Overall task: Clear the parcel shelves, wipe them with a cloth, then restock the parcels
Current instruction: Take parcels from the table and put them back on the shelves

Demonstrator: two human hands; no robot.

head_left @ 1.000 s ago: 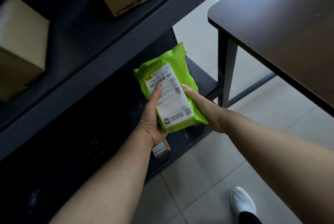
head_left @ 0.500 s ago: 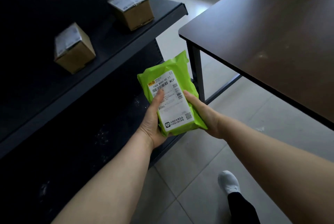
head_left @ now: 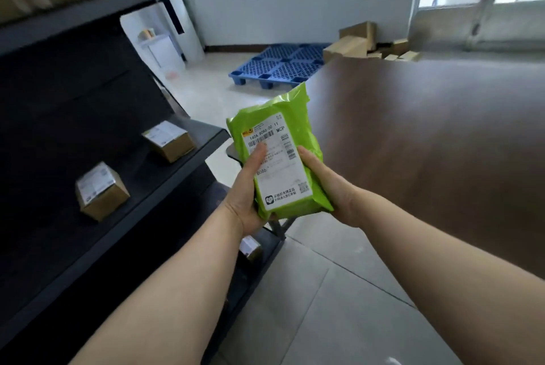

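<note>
Both hands, left hand and right hand, clasp the green parcel, held beside the dark table. Beyond, two cardboard boxes remain on the shelf; clearing looks unfinished, wiping and restocking ahead.

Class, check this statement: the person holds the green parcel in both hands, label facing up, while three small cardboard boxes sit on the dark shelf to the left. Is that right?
Not quite. The head view shows two small cardboard boxes on that dark shelf, one nearer and one farther, not three. The rest stands: left hand and right hand both hold the green parcel, label up.
</note>
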